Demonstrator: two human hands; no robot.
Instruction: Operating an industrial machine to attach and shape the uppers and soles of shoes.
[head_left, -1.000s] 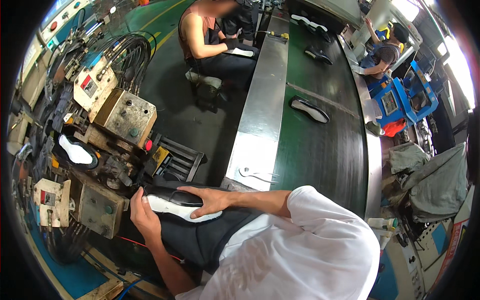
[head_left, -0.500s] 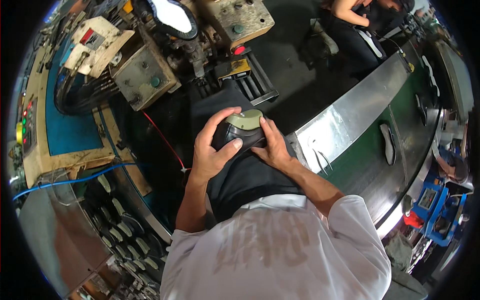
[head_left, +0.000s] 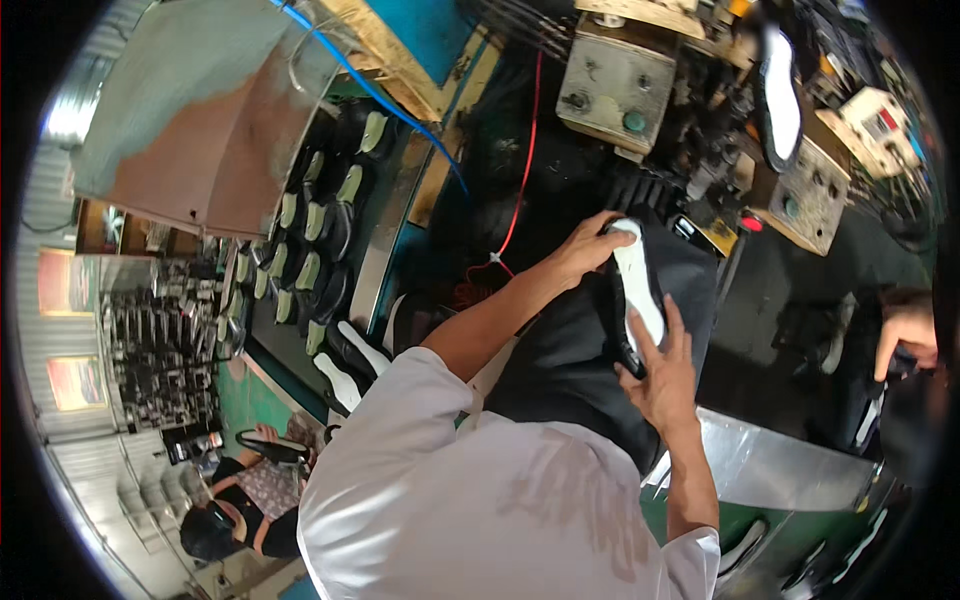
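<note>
A black shoe upper on a last lies above my dark-clad lap, its white bottom face turned up. At its far end my left hand is closed round the edge, thumb on the white face. My right hand grips the near end, its fingers reaching over the white face and its thumb at the left side. The green last seen earlier is hidden beneath the shoe.
Black uppers on green lasts fill a rack at left, beside a metal cabinet. Control boxes and a shoe-holding machine stand ahead. A red cord hangs nearby. At lower left a person holds a shoe; another sits right.
The shoe has been turned over, from green last showing to white bottom up. My hands have shifted to its two ends. The view has swung left, bringing in the rack and a person.
</note>
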